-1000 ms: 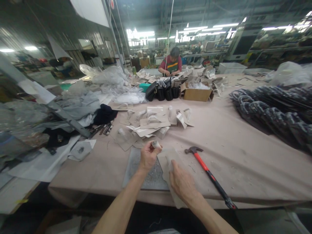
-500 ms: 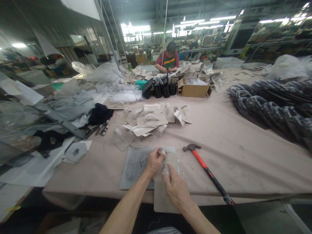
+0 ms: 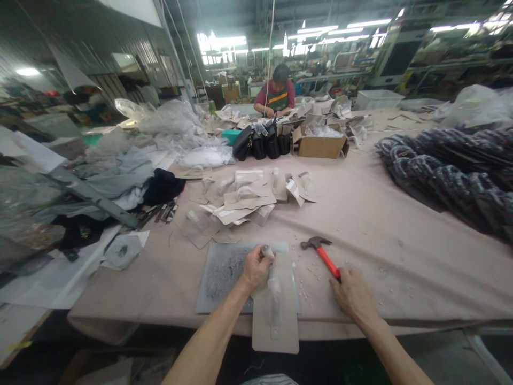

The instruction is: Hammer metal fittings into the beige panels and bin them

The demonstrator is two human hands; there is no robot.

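My left hand [image 3: 256, 267] is closed around a short rod with a round metal top [image 3: 267, 250], upright at the upper end of a beige panel [image 3: 286, 315]. A strap handle [image 3: 274, 294] wrapped in clear plastic runs along the middle of this panel. Part of the panel lies on a grey, worn board [image 3: 222, 278], and its lower end juts past the table's front edge. To the right, my right hand [image 3: 355, 297] is closed over the black grip of a claw hammer [image 3: 328, 262] with a red shaft. The hammer's head rests on the table; the hand hides its lower grip.
Beyond the board lies a pile of beige panels [image 3: 248, 198]. Small pale bits are scattered near the hammer. Black bags [image 3: 260, 144] and a cardboard box [image 3: 323, 145] stand farther back. Rows of plastic-wrapped dark pieces [image 3: 436, 171] lie right. A co-worker [image 3: 278, 96] sits opposite.
My right hand has left the beige panel and moved right onto the hammer's grip, uncovering the strap handle. The left hand stays around the rod.
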